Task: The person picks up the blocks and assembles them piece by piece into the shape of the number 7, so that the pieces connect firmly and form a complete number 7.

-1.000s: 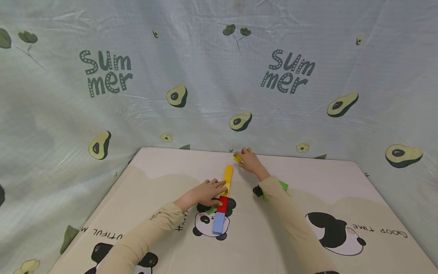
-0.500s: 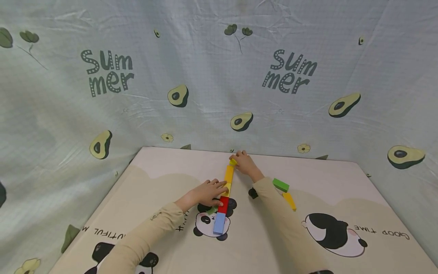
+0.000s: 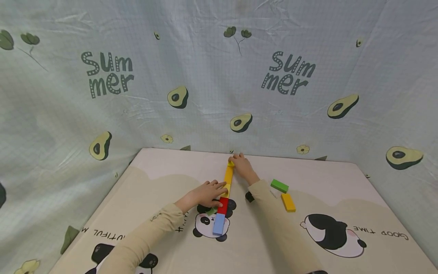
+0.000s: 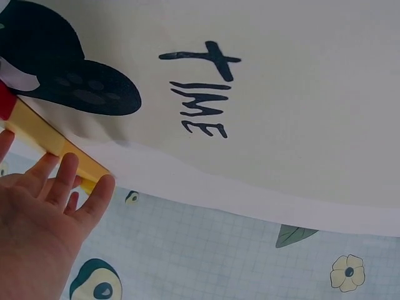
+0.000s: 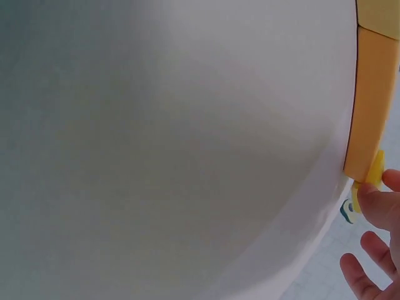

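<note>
A straight row of toy blocks runs away from me on the table: a blue block, a red block, a pale yellow block and an orange-yellow block. My left hand lies over the row from the left, its fingers extended across the pale yellow block and the thumb by the red one. At the row's far end my right hand pinches a small bright yellow block against the end of the orange-yellow block. Its exact shape is partly hidden by the fingers.
Right of the right forearm lie a green block and another orange-yellow block. Panda pictures and lettering cover the tabletop. Behind its far edge hangs a curtain printed with avocados.
My right hand has moved left and slightly nearer, bringing the small yellow block to the row's far end. The right forearm shifted left, uncovering the loose blocks. My left hand stayed put.
</note>
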`<action>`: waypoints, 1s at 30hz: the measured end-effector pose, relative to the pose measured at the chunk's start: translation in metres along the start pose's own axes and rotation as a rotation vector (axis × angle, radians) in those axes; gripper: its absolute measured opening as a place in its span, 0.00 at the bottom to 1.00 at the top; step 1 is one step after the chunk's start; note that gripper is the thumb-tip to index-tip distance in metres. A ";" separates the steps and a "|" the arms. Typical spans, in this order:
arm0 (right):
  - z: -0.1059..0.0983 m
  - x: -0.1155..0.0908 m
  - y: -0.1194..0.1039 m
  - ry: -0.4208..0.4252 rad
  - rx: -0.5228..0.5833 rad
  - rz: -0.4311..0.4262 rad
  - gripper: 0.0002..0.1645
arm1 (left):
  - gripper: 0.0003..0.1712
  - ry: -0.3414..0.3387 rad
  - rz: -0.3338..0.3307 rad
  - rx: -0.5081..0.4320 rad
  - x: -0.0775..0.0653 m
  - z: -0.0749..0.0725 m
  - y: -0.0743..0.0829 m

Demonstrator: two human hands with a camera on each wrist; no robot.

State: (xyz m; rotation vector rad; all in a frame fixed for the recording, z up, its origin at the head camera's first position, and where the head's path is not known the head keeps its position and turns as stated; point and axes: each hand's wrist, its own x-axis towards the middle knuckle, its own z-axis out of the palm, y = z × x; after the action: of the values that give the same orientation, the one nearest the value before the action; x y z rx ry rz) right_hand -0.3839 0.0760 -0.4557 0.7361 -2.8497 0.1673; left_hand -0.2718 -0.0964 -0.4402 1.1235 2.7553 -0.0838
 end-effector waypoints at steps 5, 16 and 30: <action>0.004 -0.004 0.001 -0.052 0.019 0.020 0.14 | 0.29 0.004 -0.002 0.011 0.000 0.001 0.002; 0.002 -0.008 0.002 -0.104 0.082 0.029 0.15 | 0.29 -0.012 -0.015 0.007 0.002 0.000 0.001; 0.000 -0.009 0.001 -0.179 0.105 0.046 0.19 | 0.29 -0.020 -0.009 0.011 0.004 0.001 -0.001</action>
State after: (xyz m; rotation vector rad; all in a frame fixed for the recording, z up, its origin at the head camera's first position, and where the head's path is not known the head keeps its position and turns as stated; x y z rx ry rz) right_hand -0.3771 0.0810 -0.4573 0.7414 -3.0492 0.2720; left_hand -0.2755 -0.0945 -0.4422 1.1071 2.7460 -0.1112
